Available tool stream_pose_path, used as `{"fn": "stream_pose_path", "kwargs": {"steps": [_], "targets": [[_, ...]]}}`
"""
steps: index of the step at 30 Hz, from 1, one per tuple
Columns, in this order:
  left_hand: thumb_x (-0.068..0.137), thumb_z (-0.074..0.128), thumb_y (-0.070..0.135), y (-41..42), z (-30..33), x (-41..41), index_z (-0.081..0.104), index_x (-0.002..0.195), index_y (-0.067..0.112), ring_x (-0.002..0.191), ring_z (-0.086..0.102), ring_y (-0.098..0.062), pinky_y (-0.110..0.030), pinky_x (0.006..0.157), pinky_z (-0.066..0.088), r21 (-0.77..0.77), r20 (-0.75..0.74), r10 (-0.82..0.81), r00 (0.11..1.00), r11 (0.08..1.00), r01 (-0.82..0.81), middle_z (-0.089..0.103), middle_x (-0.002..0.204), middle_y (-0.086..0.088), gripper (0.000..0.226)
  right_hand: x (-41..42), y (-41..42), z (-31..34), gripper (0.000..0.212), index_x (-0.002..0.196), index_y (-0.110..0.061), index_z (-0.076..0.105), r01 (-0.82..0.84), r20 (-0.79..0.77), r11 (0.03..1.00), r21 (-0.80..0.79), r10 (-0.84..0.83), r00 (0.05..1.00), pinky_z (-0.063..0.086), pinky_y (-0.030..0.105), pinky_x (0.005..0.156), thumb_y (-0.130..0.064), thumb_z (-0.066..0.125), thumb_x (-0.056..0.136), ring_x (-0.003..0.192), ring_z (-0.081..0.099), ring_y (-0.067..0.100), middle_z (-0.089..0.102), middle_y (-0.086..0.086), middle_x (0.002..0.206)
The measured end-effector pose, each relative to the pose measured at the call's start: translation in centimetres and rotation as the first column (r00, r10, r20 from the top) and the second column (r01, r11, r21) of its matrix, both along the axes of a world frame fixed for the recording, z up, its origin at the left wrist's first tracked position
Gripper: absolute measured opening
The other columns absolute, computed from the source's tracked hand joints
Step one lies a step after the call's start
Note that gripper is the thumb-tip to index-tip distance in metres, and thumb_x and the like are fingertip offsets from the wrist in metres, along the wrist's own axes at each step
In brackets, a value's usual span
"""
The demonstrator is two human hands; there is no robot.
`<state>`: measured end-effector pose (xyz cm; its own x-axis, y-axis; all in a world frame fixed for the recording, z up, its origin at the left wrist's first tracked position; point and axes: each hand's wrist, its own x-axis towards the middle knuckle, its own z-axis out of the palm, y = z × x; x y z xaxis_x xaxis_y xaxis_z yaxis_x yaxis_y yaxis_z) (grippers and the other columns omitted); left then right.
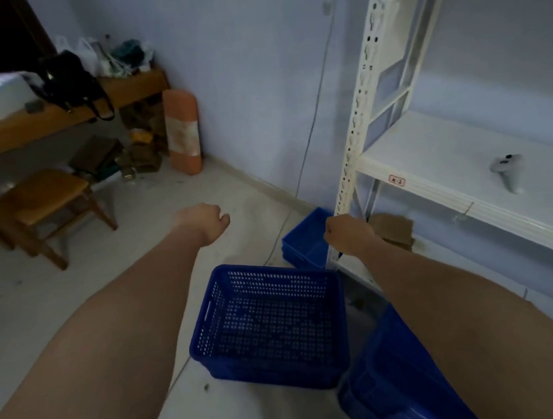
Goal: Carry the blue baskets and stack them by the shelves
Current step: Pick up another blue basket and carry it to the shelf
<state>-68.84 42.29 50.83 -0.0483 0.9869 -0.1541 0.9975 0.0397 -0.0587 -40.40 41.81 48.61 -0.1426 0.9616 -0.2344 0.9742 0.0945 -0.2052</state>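
Three blue baskets show on the floor, all close to the white shelf unit (358, 151). Perforated basket (271, 327) sits upright and open-topped on the pale floor (38, 305), just out from the shelf unit's front corner post; it rests on another blue rim beneath, so it looks nested on a stack. Second basket (306, 240) lies farther back, against the foot of the same post, toward the wall. Third blue basket (385, 386) is nearest the camera along the shelf unit's front, largely hidden under the right forearm.

Both arms reach forward, bare. Left hand (205, 220) hangs in the air away from the shelf unit, above the floor, fingers curled into a loose fist, nothing in it. Right hand (347, 235) is right at the corner post, over the second basket's rim; fingers curled under, and I cannot tell whether they grip anything.

A grey handheld controller (508, 170) lies on the shelf labelled 4-2. Cardboard (392, 228) sits under that shelf. Wooden chair (47, 204) and table (18, 132) stand well apart from the shelf unit, across the room.
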Motion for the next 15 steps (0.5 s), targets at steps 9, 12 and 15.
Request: {"fn": "stream_pose_path", "kwargs": {"steps": [9,12,15], "targets": [[0.097,0.025,0.045,3.0,-4.9,-2.6,0.058,0.118,0.010,0.102,0.060,-0.029,-0.033,0.075,0.041,-0.121,-0.020,0.002,1.000,0.993,-0.005,0.062,0.117,-0.013,0.052,-1.8,6.7,-4.3,0.028,0.106,-0.006,0.059,-0.064,0.078,0.995,-0.078,0.070,0.994,0.042,0.034,0.070,-0.018,0.037,0.094,0.086,0.058,0.029,0.065,0.015,0.106],[0.098,0.023,0.045,5.3,-6.9,-4.1,0.058,0.118,0.011,0.098,0.061,-0.027,-0.034,0.076,0.043,-0.160,-0.048,0.035,0.998,0.986,-0.042,0.063,0.114,-0.011,0.053,-2.4,10.3,-6.7,0.027,0.103,-0.006,0.061,-0.034,0.050,0.994,-0.101,0.039,0.998,0.040,0.036,0.070,-0.021,0.042,0.091,0.089,0.059,0.033,0.064,0.017,0.104],[0.097,0.022,0.047,7.8,-9.5,-5.5,0.059,0.117,0.011,0.098,0.061,-0.026,-0.036,0.078,0.044,-0.207,-0.042,0.095,0.995,0.973,-0.101,0.064,0.113,-0.009,0.055,-2.8,13.5,-10.1,0.020,0.083,-0.011,0.054,-0.058,0.006,0.982,-0.182,0.060,0.998,0.043,0.036,0.075,-0.020,0.039,0.093,0.085,0.054,0.027,0.062,0.014,0.102]]}}
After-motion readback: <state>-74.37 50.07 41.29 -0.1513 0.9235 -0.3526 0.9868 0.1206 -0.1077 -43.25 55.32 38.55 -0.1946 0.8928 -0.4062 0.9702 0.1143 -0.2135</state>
